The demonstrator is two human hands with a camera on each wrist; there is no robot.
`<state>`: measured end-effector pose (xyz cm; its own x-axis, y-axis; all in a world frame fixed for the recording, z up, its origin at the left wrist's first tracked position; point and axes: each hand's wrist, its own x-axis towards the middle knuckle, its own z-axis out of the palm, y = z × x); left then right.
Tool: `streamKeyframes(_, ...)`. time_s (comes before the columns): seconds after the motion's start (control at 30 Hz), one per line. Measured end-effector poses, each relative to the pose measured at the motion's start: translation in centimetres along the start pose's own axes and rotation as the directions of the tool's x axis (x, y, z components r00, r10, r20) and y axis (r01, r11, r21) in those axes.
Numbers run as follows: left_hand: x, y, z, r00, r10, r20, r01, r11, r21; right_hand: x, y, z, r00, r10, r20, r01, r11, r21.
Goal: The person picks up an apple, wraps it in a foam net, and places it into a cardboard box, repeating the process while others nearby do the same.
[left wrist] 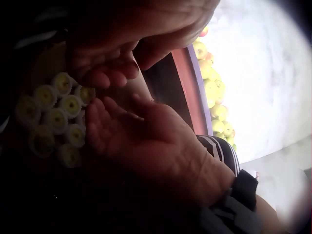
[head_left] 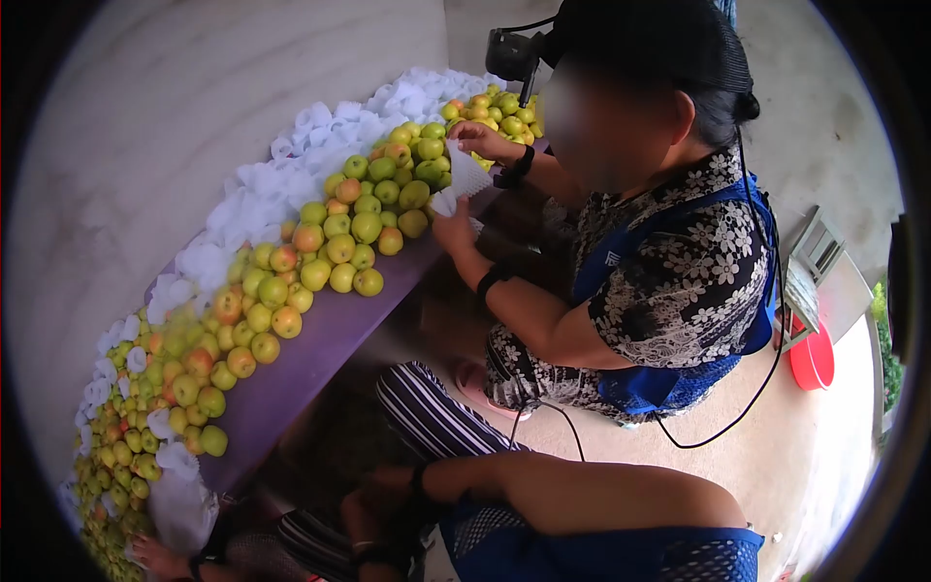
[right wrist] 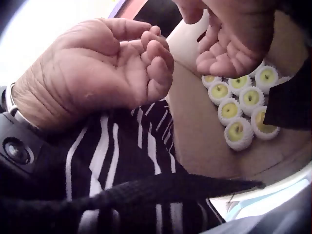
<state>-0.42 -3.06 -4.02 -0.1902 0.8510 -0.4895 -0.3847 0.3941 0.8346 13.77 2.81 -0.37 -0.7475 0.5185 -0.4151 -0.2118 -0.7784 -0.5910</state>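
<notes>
My left hand (right wrist: pixel 95 63) is palm up with fingers loosely curled, holding nothing, a bracelet and camera at its wrist. Across from it my right hand (right wrist: pixel 239 36) hangs with bent, relaxed fingers, likewise without anything in it. In the right wrist view both stay above an open cardboard box (right wrist: pixel 195 151), close to its wall. Rows of yellow-green apples (right wrist: pixel 235 134) in white foam nets sit inside. The left wrist view shows the same netted apples (left wrist: pixel 72 105) in shadow beside the fingers. In the head view, my hands are dark above striped trousers (head_left: pixel 436 407).
Loose apples (head_left: pixel 339 247) are heaped along a purple-covered table (head_left: pixel 291 373), backed by white foam nets (head_left: pixel 262 194). Opposite, another person (head_left: pixel 669 281) holds a white net (head_left: pixel 467 175). Someone's hand (head_left: pixel 160 558) touches apples at lower left. A red bucket (head_left: pixel 813 359) stands right.
</notes>
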Motion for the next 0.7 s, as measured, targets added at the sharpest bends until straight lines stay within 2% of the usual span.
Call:
streamKeyframes(0.03, -0.2, 0.1, 0.1, 1.0, 0.013, 0.0, -0.013, 1.0, -0.005, 0.0, 0.0, 0.1, 1.0, 0.004, 0.01, -0.004, 1.0, 0.002)
streamKeyframes(0.07, -0.4, 0.2, 0.0, 1.0, 0.017, -0.007, -0.017, 1.0, -0.002, 0.2, 0.0, 0.0, 0.998, -0.048, 0.032, 0.054, 0.978, -0.204)
streamKeyframes(0.1, -0.4, 0.4, 0.1, 0.982, 0.184, 0.045, -0.189, 0.939, 0.288, 0.4, -0.2, -0.2, 0.993, -0.098, 0.063, 0.115, 0.91, -0.398)
streamKeyframes(0.13, -0.7, 0.8, 0.3, 0.937, 0.319, 0.144, -0.345, 0.767, 0.541, 0.6, -0.2, -0.5, 0.985, -0.142, 0.102, 0.175, 0.801, -0.573)
streamKeyframes(0.17, -0.9, 1.1, 0.5, 0.87, 0.407, 0.277, -0.467, 0.507, 0.724, 0.8, -0.2, -0.8, 0.973, -0.177, 0.146, 0.228, 0.656, -0.72)
streamKeyframes(0.2, -1.2, 1.5, 0.8, 0.791, 0.44, 0.426, -0.544, 0.187, 0.818, 1.0, -0.2, -1.1, 0.959, -0.203, 0.198, 0.273, 0.481, -0.833)
streamKeyframes(0.23, -1.4, 2.0, 1.2, 0.707, 0.413, 0.574, -0.567, -0.154, 0.809, 1.1, -0.2, -1.4, 0.943, -0.217, 0.253, 0.309, 0.284, -0.908)
streamKeyframes(0.27, -2.3, 2.7, 2.5, 0.709, 0.412, 0.572, -0.564, -0.156, 0.811, 1.2, -0.3, -1.5, 0.925, -0.219, 0.309, 0.332, 0.074, -0.94)
streamKeyframes(0.3, -3.2, 3.1, 4.0, 0.9, 0.361, 0.245, -0.391, 0.417, 0.82, 1.2, -0.2, -1.5, 0.907, -0.208, 0.366, 0.343, -0.14, -0.929)
streamKeyframes(0.33, -3.9, 3.4, 4.8, 0.993, 0.112, -0.029, -0.079, 0.842, 0.534, 1.0, -0.3, -1.4, 0.905, -0.207, 0.372, 0.35, -0.138, -0.927)
streamKeyframes(0.4, -3.4, 3.1, 3.9, 0.989, 0.114, -0.092, -0.047, 0.842, 0.537, 0.5, -0.5, -1.1, 0.858, -0.331, 0.392, 0.368, -0.135, -0.92)
streamKeyframes(0.43, -3.0, 2.7, 3.3, 0.983, 0.111, -0.149, -0.014, 0.844, 0.536, 1.5, 0.3, -1.6, 0.856, -0.331, 0.397, 0.374, -0.133, -0.918)
streamKeyframes(0.47, -2.4, 2.2, 2.5, 0.982, 0.114, -0.153, -0.014, 0.843, 0.538, 3.5, 1.9, -2.9, 0.842, -0.333, 0.424, 0.372, -0.209, -0.904)
streamKeyframes(0.5, -2.0, 1.6, 1.8, 0.949, 0.312, 0.053, -0.228, 0.558, 0.798, 4.8, 2.9, -3.7, 0.829, -0.332, 0.449, 0.368, -0.282, -0.886)
streamKeyframes(0.53, -2.1, 1.7, 1.6, 0.86, 0.406, 0.308, -0.401, 0.166, 0.901, 5.1, 3.1, -3.8, 0.828, -0.33, 0.454, 0.373, -0.28, -0.885)
streamKeyframes(0.57, -2.1, 1.6, 1.5, 0.862, 0.406, 0.303, -0.396, 0.167, 0.903, 5.2, 3.3, -4.0, 0.816, -0.354, 0.457, 0.35, -0.326, -0.878)
streamKeyframes(0.63, -2.2, 1.9, 1.9, 0.827, 0.397, 0.399, -0.429, -0.016, 0.903, 5.1, 3.5, -4.0, 0.803, -0.372, 0.466, 0.331, -0.371, -0.868)
streamKeyframes(0.67, -2.4, 2.5, 2.3, 0.829, 0.399, 0.393, -0.422, -0.016, 0.906, 5.0, 3.3, -3.8, 0.831, -0.351, 0.431, 0.362, -0.247, -0.899)
streamKeyframes(0.7, -2.8, 3.4, 2.9, 0.784, 0.48, 0.395, -0.472, 0.047, 0.88, 4.7, 2.8, -3.4, 0.857, -0.324, 0.401, 0.384, -0.118, -0.916)
